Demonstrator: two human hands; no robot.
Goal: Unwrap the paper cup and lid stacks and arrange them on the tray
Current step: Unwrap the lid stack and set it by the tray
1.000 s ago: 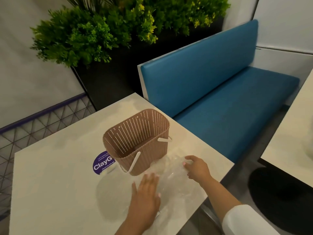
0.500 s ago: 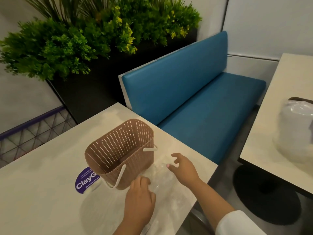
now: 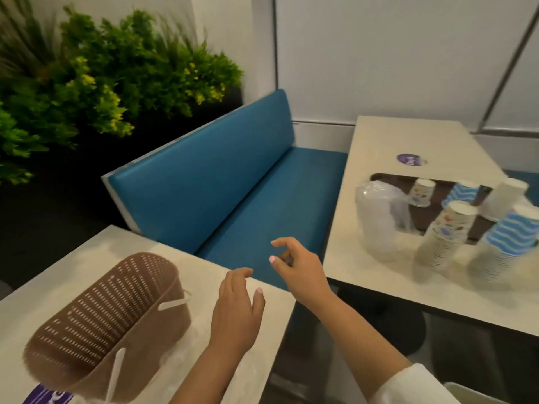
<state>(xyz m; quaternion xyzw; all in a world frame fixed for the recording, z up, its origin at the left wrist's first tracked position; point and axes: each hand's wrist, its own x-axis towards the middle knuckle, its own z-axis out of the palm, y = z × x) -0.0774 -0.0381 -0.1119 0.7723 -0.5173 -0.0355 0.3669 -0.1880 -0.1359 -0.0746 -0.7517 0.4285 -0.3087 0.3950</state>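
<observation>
While both hands hang empty above the near desk [image 3: 262,345], the work itself sits elsewhere: on the second desk [image 3: 379,147] across the gap, to the person's right. The right hand [image 3: 303,272] is lifted past the near desk's edge, over the blue bench [image 3: 233,182], fingers loosely curled and holding nothing. The left hand [image 3: 236,313] hovers low over the desktop beside the brown perforated basket [image 3: 110,319], fingers half spread, its grip likewise empty.

The wrapped lid stack [image 3: 379,220] stands upright in clear plastic at the near left corner of the brown tray [image 3: 437,199] (whether it rests on the tray or just off its rim is hard to tell through the blur). To its right rise paper cup stacks: a patterned stack [image 3: 446,231], a blue-striped stack [image 3: 510,243] and a white stack [image 3: 504,196], with single cups behind.

Judging by the layout, the right hand is plainly the nearer one; the lid stack lies to its right and farther off, its long axis vertical, so a reach across the gap would meet its side first. The thin wrap looks slippery and apt to crumple.
</observation>
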